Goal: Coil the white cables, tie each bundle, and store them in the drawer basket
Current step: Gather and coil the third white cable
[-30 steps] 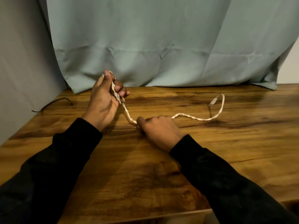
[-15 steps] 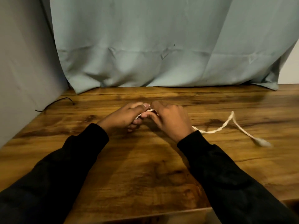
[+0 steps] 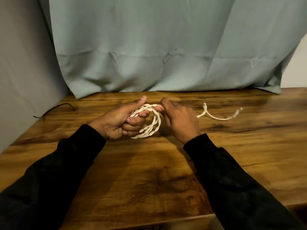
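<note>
Now, left grip: the left hand [image 3: 114,121] clenches round one side of the white cable [image 3: 153,125] coil, thumb raised.
Right grip: the right hand [image 3: 178,118] pinches the coil's top strand.
Cable: looped between both hands above the wooden counter [image 3: 149,180]; its loose tail lies to the right.
Backdrop: grey-green curtain [image 3: 149,47].

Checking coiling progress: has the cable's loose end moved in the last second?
Yes. The loose end swung right along the table, away from the hands.
</note>
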